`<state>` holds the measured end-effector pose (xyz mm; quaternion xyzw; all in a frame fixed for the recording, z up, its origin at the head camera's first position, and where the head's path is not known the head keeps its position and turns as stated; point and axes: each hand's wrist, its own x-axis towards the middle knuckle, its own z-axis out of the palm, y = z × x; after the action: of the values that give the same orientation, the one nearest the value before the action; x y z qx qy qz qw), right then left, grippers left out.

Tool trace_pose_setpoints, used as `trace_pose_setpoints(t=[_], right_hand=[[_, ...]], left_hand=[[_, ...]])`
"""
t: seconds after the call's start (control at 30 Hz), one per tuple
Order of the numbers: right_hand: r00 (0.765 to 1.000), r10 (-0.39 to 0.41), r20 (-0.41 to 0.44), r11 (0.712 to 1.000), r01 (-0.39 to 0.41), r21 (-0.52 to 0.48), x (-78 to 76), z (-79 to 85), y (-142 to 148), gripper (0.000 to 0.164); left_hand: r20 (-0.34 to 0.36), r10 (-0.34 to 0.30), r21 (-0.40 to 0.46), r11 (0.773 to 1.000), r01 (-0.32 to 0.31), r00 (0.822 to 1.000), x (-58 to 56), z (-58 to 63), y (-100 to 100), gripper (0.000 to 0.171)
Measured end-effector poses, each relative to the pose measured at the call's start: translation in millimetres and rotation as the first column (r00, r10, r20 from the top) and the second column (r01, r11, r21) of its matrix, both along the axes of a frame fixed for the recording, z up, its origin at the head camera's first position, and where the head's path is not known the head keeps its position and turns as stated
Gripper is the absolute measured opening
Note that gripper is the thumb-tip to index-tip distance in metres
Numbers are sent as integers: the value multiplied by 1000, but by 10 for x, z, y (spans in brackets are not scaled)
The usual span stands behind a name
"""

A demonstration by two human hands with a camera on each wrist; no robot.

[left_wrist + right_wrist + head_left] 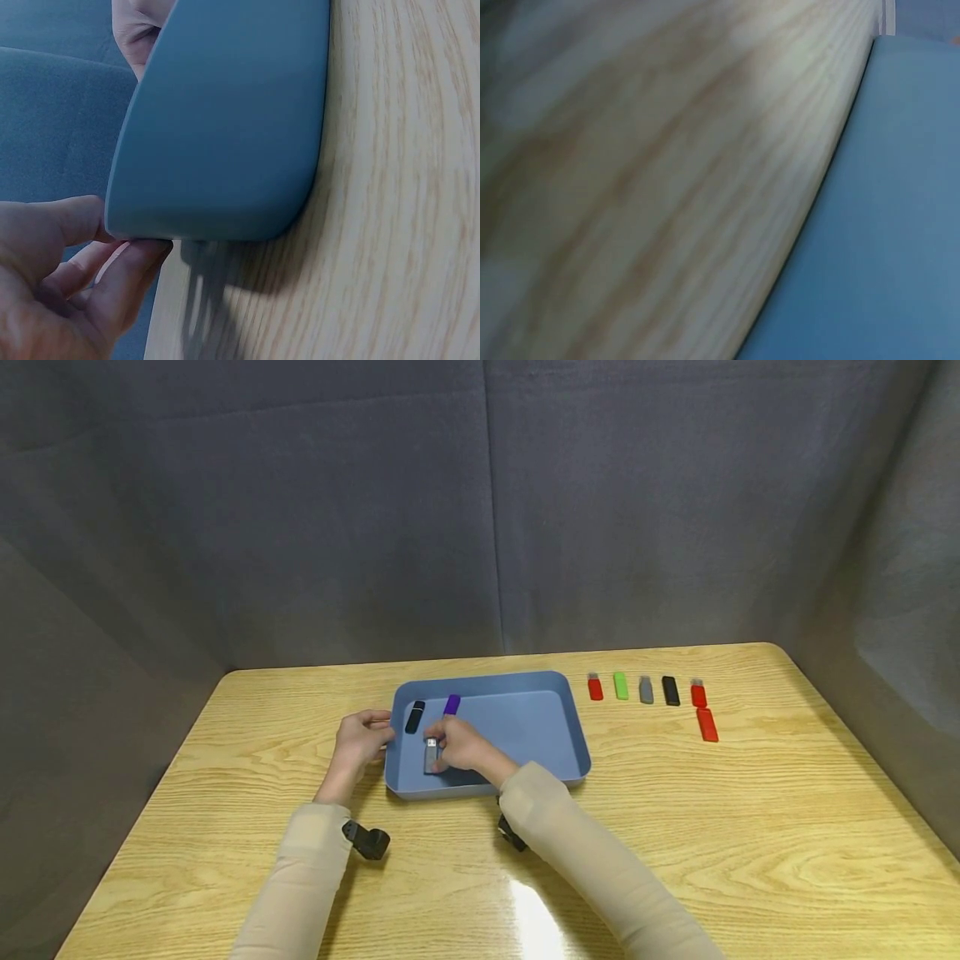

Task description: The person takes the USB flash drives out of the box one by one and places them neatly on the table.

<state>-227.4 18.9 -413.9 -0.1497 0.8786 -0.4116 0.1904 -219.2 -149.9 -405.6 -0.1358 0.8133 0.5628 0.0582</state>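
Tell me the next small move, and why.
Probably lift the grey stick out of the blue tray: the right hand pinches it, the left hand holds the tray's edge, and another grey stick lies on the table, right of the tray.

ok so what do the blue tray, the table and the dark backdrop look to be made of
The blue tray is probably plastic, smooth and satin, given its even colour and rounded corners. The table looks like wood or wood-look laminate, glossy, with wavy grain and glare. The dark backdrop seems matt cloth, judging by its soft creases.
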Motion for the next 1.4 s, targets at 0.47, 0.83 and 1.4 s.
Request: trace_pose_setpoints(t=[0.47,0.83,1.4], right_hand=[[995,7,96,993,4,-114,10,-24,23,49],[994,-35,105,979,55,-194,1,-14,69,37],[972,-138,189,920,197,-339,-83,27,277,39]], left_hand=[[3,-4,4,1000,4,1000,0,1,-2,43],[-10,-20,-4,1000,20,1000,13,-4,-13,43],[8,-11,-8,1000,11,1000,5,4,-7,44]])
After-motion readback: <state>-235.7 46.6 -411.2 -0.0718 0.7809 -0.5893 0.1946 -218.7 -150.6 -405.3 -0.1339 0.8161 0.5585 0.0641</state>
